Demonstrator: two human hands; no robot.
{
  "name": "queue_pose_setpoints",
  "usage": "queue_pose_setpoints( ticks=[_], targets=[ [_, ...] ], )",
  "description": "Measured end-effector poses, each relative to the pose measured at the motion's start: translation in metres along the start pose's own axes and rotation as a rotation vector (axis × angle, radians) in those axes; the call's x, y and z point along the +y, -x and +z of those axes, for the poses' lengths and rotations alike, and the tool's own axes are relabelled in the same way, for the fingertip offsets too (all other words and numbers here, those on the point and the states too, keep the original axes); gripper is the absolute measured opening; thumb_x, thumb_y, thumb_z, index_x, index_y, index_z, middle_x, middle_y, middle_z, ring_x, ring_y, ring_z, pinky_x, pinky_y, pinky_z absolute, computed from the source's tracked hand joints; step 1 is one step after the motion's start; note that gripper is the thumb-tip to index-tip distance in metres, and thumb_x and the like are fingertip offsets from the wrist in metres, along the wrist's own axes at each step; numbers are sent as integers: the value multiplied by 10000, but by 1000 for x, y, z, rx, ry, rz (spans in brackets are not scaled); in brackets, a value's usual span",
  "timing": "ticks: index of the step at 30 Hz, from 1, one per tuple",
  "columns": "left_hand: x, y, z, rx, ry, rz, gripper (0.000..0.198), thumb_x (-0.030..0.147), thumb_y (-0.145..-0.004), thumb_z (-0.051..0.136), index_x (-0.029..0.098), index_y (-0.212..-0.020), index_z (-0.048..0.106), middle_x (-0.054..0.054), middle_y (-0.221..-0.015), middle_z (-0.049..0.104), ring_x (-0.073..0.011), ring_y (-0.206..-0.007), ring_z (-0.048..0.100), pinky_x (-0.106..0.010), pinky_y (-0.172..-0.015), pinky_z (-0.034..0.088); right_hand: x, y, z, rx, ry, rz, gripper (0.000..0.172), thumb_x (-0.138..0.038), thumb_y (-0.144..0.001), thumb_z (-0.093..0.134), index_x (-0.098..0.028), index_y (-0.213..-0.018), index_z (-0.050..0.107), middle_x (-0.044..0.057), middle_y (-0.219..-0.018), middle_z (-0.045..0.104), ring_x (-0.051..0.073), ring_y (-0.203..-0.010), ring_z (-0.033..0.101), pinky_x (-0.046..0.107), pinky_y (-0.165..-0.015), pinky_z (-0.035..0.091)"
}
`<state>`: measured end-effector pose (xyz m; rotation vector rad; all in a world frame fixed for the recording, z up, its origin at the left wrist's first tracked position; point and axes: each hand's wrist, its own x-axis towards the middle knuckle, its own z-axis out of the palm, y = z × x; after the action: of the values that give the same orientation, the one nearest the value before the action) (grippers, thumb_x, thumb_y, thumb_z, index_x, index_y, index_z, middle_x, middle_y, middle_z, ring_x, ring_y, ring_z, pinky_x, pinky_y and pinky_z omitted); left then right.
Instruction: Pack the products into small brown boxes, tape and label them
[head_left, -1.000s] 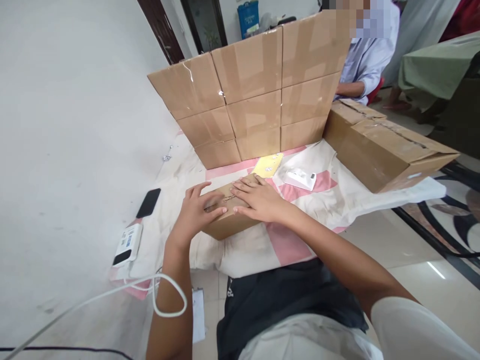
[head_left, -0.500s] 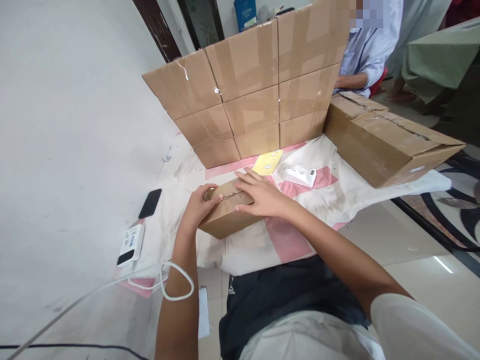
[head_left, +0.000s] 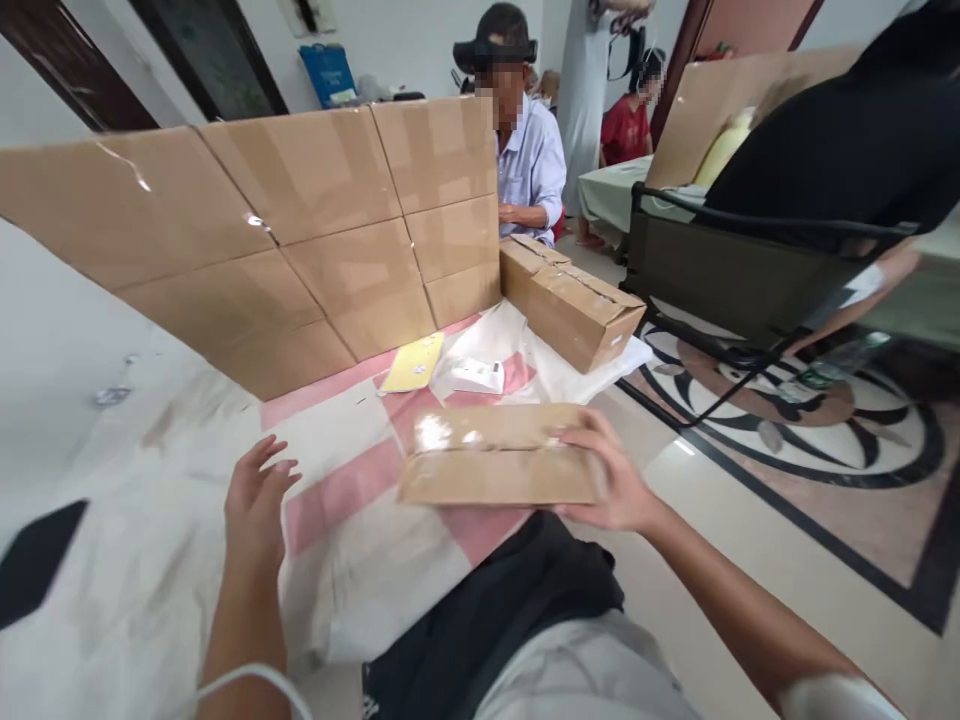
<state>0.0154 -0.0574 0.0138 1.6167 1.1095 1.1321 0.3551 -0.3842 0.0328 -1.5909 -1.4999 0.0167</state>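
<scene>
A small brown cardboard box (head_left: 502, 475) is gripped at its right end by my right hand (head_left: 611, 478), thumb underneath and fingers over the top. Shiny clear tape runs along its seam. The box is over the front edge of the cloth-covered table, tilted so its taped side faces me. My left hand (head_left: 259, 495) is over the table on the left, apart from the box, fingers spread and slightly curled, holding nothing. Behind the box lie a yellow booklet (head_left: 413, 362) and a white device (head_left: 478, 376) on the pink and white cloth (head_left: 345, 495).
A wall of taped cardboard boxes (head_left: 322, 240) stands along the table's back. Two longer boxes (head_left: 570, 305) sit at the right edge. A dark phone-like slab (head_left: 41, 560) lies far left. Beyond are a seated person (head_left: 529, 160) and a dark-framed chair (head_left: 720, 270) with someone in it.
My left hand has let go of the box and moved left. My right hand has carried the box rightward and turned it. The view has swung to the right.
</scene>
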Motion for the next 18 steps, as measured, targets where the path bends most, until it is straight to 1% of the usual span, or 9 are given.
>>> queue_pose_setpoints(
  ticks=[2,4,5,7,9,11,13,15,18],
  targets=[
    [-27,8,7,-31,-66,-24,485,533,-865,644,322,-1298,591,-34,-1342,619,-225,-996,663,-426,-890,606,7,48,-54,212,221,173,704,-601,-700,833,-260,-1278,618,160,-1260,640,418,-1319,536,641,-1094,447],
    [-46,15,14,-55,-146,21,434,531,-849,647,327,-1232,630,-16,-1281,620,-222,-968,658,-449,-914,603,15,83,-98,440,392,336,719,-638,-659,839,-277,-1246,634,160,-1223,653,440,-1283,562,658,-1065,457],
    [-52,17,16,-59,-179,56,420,528,-837,652,326,-1205,645,-14,-1269,608,-221,-961,653,-453,-919,601,18,95,-114,562,449,407,700,-632,-656,841,-305,-1243,645,165,-1247,639,437,-1263,582,628,-1029,487],
    [-58,19,20,-68,-235,124,434,531,-804,673,316,-1181,667,-26,-1269,579,-220,-942,646,-451,-903,600,28,107,-134,738,529,532,671,-620,-653,844,-351,-1240,663,168,-1316,609,439,-1257,593,596,-915,535],
    [-58,18,21,-83,-254,153,468,524,-770,706,298,-1179,686,-47,-1267,573,-217,-908,651,-437,-875,596,42,105,-139,832,538,582,693,-613,-637,850,-327,-1244,675,178,-1353,587,447,-1244,595,594,-851,551],
    [-59,16,22,-129,-288,185,484,514,-777,707,276,-1199,692,-69,-1262,579,-221,-909,669,-412,-852,590,60,90,-133,858,499,562,745,-613,-613,858,-251,-1240,681,195,-1337,577,445,-1215,598,597,-873,555],
    [-60,16,23,-167,-326,218,485,518,-818,667,258,-1227,681,-85,-1277,578,-226,-931,688,-394,-847,586,81,66,-123,845,452,537,797,-626,-591,854,-189,-1234,675,202,-1303,565,431,-1206,587,586,-899,552],
    [-62,16,23,-183,-356,233,489,534,-844,633,252,-1241,671,-92,-1292,578,-230,-945,700,-394,-869,587,100,38,-110,805,421,532,852,-651,-578,839,-140,-1236,660,205,-1262,542,425,-1216,560,583,-921,537],
    [-63,18,23,-186,-391,227,490,552,-854,610,261,-1243,673,-88,-1288,592,-244,-980,707,-419,-932,585,121,-5,-94,730,415,523,928,-692,-591,803,-94,-1278,625,210,-1243,500,408,-1227,524,579,-1016,479]
  ],
)
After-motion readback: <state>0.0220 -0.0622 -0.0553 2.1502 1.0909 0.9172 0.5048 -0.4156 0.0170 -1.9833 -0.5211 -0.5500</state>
